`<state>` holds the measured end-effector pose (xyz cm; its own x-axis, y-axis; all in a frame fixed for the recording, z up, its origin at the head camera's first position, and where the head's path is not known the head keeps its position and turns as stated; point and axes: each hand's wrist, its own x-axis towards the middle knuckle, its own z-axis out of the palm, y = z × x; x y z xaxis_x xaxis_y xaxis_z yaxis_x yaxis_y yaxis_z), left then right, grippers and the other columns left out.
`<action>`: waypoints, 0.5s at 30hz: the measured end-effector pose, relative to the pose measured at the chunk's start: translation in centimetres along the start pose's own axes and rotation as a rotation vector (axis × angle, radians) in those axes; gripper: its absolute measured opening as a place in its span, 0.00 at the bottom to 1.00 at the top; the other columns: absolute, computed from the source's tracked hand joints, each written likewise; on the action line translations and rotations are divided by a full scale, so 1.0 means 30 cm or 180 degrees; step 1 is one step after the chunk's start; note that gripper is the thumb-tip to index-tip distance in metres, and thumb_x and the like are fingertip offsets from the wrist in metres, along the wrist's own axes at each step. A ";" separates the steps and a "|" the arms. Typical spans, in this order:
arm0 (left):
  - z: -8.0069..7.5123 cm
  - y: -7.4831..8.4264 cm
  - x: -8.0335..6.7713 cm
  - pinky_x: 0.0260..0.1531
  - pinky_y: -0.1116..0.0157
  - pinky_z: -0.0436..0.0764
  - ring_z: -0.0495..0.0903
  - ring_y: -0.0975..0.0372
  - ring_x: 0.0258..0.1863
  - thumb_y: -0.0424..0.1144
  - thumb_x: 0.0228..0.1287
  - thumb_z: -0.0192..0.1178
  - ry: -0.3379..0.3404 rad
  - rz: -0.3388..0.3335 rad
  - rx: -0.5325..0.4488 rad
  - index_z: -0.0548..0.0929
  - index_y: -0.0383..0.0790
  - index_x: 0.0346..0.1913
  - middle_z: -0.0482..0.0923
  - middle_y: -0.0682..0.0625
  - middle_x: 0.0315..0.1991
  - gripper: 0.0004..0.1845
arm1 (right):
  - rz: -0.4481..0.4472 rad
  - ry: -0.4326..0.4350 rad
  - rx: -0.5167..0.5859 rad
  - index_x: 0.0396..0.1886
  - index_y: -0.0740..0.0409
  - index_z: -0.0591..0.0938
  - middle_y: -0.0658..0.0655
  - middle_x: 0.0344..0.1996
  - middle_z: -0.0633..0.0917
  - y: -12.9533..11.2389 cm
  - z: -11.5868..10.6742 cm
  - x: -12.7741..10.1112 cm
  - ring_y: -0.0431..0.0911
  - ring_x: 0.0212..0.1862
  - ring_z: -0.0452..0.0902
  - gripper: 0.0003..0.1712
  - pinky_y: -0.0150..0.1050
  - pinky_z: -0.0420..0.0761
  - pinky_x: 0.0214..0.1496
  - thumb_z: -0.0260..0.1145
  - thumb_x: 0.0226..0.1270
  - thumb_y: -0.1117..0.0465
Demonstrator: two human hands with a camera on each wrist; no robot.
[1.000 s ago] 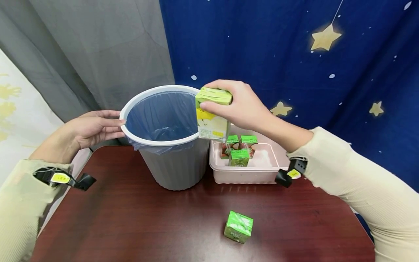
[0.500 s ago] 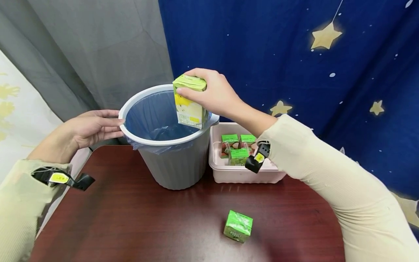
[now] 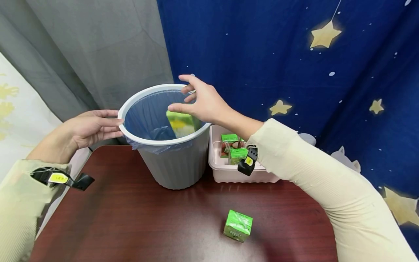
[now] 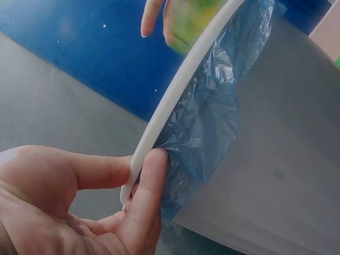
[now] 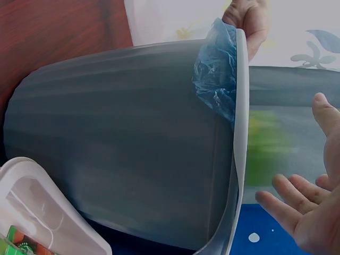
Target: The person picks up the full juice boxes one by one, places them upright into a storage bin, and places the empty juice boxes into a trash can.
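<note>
A grey trash can (image 3: 176, 165) with a white rim and a blue plastic liner (image 4: 204, 117) stands on the table. My left hand (image 3: 93, 127) pinches its rim on the left side, thumb on one face and fingers on the other. Above the can's mouth my right hand (image 3: 204, 102) is spread, with nothing in its grasp. Just below it a green and yellow carton (image 3: 181, 123), blurred, is in the air at the mouth of the can, apart from the fingers. Its lower end is hidden by the rim in the right wrist view.
A pink plastic bin (image 3: 242, 176) with several small green-topped boxes (image 3: 238, 155) sits right of the can, partly behind my right forearm. One small green box (image 3: 238, 225) lies near the table's front. Grey and blue curtains (image 3: 248, 40) hang behind.
My right hand carried the carton left from beside the rim to over the can, then let go of it. The carton has dropped lower. My left hand stays on the rim.
</note>
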<state>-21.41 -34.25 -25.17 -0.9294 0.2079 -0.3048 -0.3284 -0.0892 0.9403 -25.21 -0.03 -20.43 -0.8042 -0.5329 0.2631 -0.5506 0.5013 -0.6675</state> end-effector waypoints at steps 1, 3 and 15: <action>0.000 0.000 0.000 0.42 0.62 0.87 0.90 0.57 0.38 0.26 0.74 0.56 0.0006 0.0009 0.0040 0.62 0.36 0.62 0.88 0.45 0.40 0.20 | -0.0008 -0.0005 0.0002 0.79 0.46 0.62 0.52 0.65 0.79 0.000 -0.001 -0.003 0.41 0.59 0.78 0.51 0.36 0.82 0.55 0.76 0.61 0.40; 0.000 0.000 0.000 0.42 0.62 0.87 0.90 0.57 0.38 0.26 0.75 0.55 0.0019 0.0009 0.0047 0.63 0.36 0.61 0.88 0.45 0.40 0.18 | -0.0062 -0.0008 -0.0031 0.79 0.46 0.62 0.51 0.65 0.78 -0.001 -0.006 -0.014 0.40 0.61 0.78 0.51 0.37 0.83 0.55 0.75 0.61 0.40; 0.005 0.001 -0.002 0.44 0.64 0.87 0.89 0.60 0.38 0.28 0.76 0.54 0.0088 0.0005 0.0319 0.62 0.37 0.63 0.88 0.50 0.40 0.19 | -0.0483 -0.0298 -0.0418 0.76 0.52 0.68 0.51 0.67 0.76 0.017 -0.030 -0.143 0.41 0.66 0.70 0.43 0.40 0.72 0.68 0.72 0.67 0.42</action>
<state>-21.34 -34.12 -25.10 -0.9346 0.1809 -0.3062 -0.3098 0.0087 0.9508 -22.23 3.12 -21.28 -0.6890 -0.6669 0.2835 -0.6930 0.4919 -0.5270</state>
